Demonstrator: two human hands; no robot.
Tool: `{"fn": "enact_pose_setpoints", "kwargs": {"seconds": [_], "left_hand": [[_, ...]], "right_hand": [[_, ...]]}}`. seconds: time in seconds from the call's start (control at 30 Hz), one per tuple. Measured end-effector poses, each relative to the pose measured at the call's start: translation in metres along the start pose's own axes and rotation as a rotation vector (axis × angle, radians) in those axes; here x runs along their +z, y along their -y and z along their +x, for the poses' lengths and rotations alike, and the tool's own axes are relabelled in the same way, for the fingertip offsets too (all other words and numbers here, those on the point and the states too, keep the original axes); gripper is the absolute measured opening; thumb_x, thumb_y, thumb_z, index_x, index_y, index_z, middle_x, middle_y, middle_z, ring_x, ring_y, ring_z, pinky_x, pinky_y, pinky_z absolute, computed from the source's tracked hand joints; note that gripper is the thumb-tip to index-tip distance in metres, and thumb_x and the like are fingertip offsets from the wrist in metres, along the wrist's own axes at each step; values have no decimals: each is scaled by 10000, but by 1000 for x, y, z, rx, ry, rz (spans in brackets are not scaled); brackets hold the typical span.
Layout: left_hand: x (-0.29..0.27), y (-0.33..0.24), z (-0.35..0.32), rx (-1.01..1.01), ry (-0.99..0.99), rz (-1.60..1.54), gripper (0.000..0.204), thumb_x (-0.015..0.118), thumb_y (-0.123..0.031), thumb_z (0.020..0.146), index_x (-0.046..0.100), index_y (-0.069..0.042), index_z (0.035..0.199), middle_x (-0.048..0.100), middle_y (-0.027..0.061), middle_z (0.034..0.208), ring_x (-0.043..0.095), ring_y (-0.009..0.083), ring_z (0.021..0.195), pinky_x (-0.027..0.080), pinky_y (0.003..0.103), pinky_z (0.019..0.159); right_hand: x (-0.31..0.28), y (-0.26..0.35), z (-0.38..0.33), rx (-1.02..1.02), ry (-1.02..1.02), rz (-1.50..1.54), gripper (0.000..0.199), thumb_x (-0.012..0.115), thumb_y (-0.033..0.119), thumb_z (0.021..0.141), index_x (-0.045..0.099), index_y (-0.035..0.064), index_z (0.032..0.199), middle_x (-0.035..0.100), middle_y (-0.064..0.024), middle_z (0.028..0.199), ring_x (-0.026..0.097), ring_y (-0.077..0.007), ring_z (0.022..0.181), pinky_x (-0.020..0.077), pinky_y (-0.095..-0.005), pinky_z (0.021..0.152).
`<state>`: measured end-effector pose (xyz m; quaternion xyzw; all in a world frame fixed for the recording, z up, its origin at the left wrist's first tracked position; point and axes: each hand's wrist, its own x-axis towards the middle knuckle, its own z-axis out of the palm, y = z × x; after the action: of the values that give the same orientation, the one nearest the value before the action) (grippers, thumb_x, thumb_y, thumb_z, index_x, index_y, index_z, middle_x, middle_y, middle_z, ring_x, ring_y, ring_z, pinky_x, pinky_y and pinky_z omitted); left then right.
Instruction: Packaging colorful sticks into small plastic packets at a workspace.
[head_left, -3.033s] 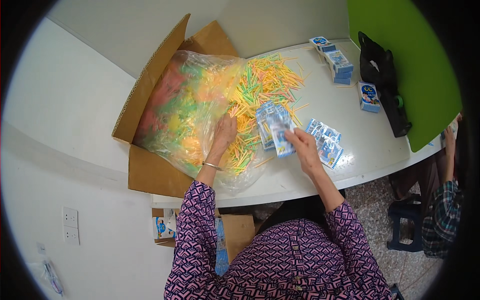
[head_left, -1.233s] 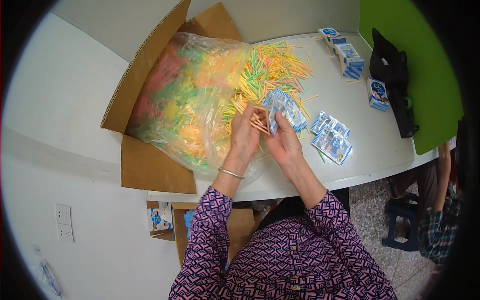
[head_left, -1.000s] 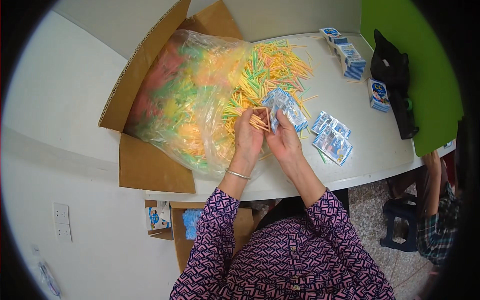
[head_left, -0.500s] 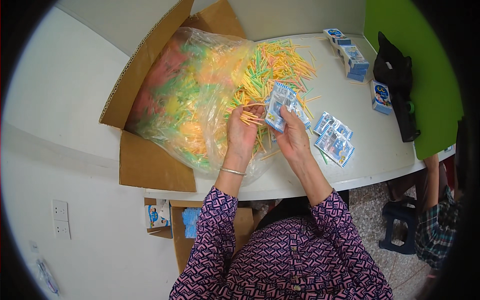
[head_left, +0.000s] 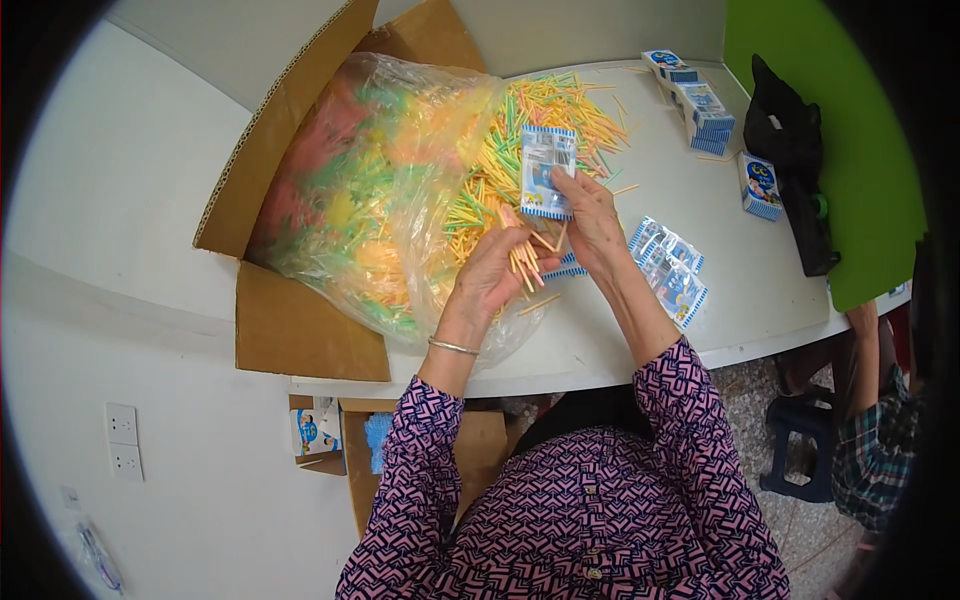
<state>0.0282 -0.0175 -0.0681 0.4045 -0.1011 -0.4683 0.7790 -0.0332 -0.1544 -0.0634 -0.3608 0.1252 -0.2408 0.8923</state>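
Head view: a loose bundle of pale sticks [head_left: 527, 267] is held in the narrow grip of the left hand [head_left: 487, 272], and a blue-and-white packet [head_left: 541, 200] is pinched by its right side between the thumb and fingers of the right hand [head_left: 597, 222]. The packet is seen against the stick pile [head_left: 477, 190] on the tabletop [head_left: 745, 280]. Sticks could be spilled if the left fingers were slackened, since their ends are splayed unevenly. The packet could be swung or dropped, being gripped at one side only. Loose sticks could be knocked by either hand, the pile being so near. The left fingers are curled, with the palm apparently turned inward; the right hand is placed slightly farther forward, its thumb laid across the packet's face, its forearm slanted inward.
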Motion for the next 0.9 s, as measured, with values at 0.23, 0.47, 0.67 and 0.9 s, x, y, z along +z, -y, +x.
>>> {"fn": "enact_pose_setpoints", "kwargs": {"seconds": [0.23, 0.47, 0.67, 0.9], "left_hand": [[7, 11, -1, -97, 32, 109, 314, 495, -108, 943, 443, -5, 1236, 597, 138, 1102, 633, 254, 958, 574, 417, 768], [26, 29, 5, 22, -151, 105, 274, 507, -100, 944, 478, -11, 1202, 600, 116, 1071, 630, 209, 921, 569, 325, 710], [-12, 7, 12, -49, -68, 70, 143, 532, -123, 937, 517, -27, 1041, 586, 88, 889, 588, 157, 762, 512, 265, 614], [-14, -22, 9, 271, -186, -51, 137, 505, -160, 960, 497, -24, 982, 583, 107, 878, 581, 205, 744, 513, 310, 670]], "right_hand": [[7, -26, 6, -73, 106, -340, 208, 545, 193, 928, 584, 0, 997, 594, -6, 783, 543, -84, 657, 447, -221, 573], [-4, -46, 14, -232, 95, -463, 236, 585, 210, 894, 618, -15, 955, 591, -40, 890, 531, -100, 827, 438, -273, 742], [-7, 8, -6, -152, 35, -243, 222, 624, 183, 868, 641, 7, 1001, 628, -7, 846, 548, -66, 717, 438, -222, 663], [-43, 25, -68, 111, 148, -578, 207, 658, 206, 856, 675, 2, 881, 643, 21, 767, 540, -27, 668, 423, -191, 628]]}}
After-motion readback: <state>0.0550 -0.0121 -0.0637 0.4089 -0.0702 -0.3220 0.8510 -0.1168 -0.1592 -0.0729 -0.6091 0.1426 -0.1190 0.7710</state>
